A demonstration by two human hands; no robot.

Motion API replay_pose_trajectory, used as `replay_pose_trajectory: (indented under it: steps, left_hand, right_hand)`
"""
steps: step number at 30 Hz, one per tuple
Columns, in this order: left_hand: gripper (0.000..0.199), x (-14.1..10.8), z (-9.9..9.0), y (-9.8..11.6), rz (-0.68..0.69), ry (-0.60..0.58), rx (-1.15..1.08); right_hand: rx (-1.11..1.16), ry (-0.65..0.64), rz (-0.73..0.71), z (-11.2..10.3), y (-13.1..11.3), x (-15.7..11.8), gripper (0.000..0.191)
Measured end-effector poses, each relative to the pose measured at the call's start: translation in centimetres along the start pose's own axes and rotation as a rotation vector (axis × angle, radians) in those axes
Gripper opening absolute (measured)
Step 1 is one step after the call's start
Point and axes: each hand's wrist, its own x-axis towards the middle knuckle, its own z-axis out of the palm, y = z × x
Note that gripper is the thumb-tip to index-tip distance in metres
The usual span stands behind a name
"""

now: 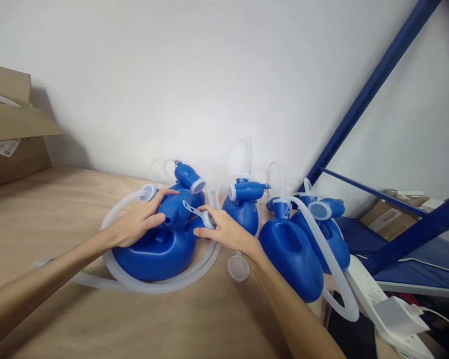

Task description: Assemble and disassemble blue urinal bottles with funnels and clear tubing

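Left of centre lies a blue plastic bottle (155,257) on its side, a ribbed translucent hose (172,285) curled around its front. My left hand (140,219) is wrapped over a blue funnel-like piece (175,207) that rests above this bottle. At the bottle's neck, my right hand (220,227) has its fingers closed around a pale cap (208,219), whose strap sticks out to the left. A translucent round lid (238,268) lies just below my right hand.
More blue bottles (292,259) with hoses stand to the right, near a white power strip (377,309) and a black phone (351,329). A cardboard box (15,159) sits at the left; a blue metal rack (359,107) rises at the right.
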Motion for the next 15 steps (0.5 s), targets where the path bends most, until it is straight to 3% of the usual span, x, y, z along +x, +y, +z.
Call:
replay_pose_trajectory:
  steps: [6, 9, 12, 15]
  left_hand:
    - [0.082, -0.2, 0.4, -0.2, 0.022, 0.001, -0.050]
    - [0.086, -0.4, 0.5, -0.3, 0.023, -0.012, -0.027]
    - [0.087, -0.5, 0.6, -0.5, 0.029, -0.015, -0.001]
    - [0.085, -0.4, 0.6, -0.7, 0.030, -0.011, 0.025]
  right_hand:
    - [-0.194, 0.102, -0.029, 0.0, -0.4, -0.5, 0.091]
    - [-0.341, 0.294, -0.109, 0.7, 0.3, -1.1, 0.099]
    - [-0.497, 0.569, -0.303, 2.1, 2.6, -2.3, 0.064]
    - [-0.581, 0.754, -0.431, 3.6, 5.2, -4.1, 0.024]
